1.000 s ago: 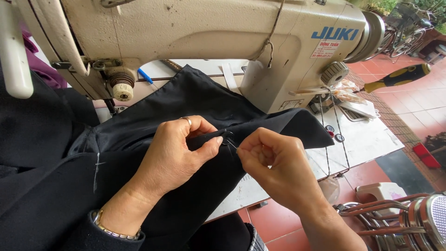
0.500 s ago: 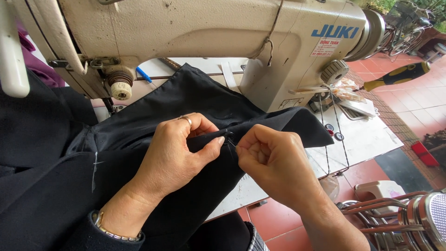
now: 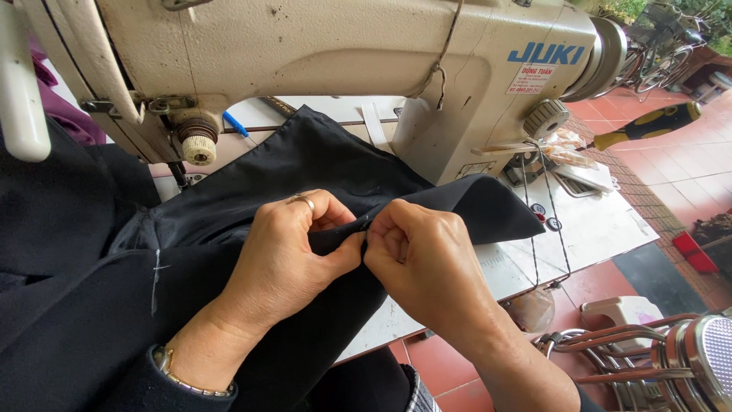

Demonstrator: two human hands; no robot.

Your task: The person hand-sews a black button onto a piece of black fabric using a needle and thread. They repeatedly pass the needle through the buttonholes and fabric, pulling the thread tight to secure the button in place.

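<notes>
Fingers of the left hand and right hand pinch a fold of black fabric together, knuckles touching, near the cream sewing machine. Whatever sits between the fingertips is hidden. The fabric runs off the left edge.

The fabric lies on the sewing table, under the sewing machine at twelve o'clock. Both hands meet on its folded edge at centre. A screwdriver lies at two o'clock, a stool at four.

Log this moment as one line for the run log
left hand: pinching black woven fabric | right hand: pinching same fold | behind: cream metal sewing machine
</notes>
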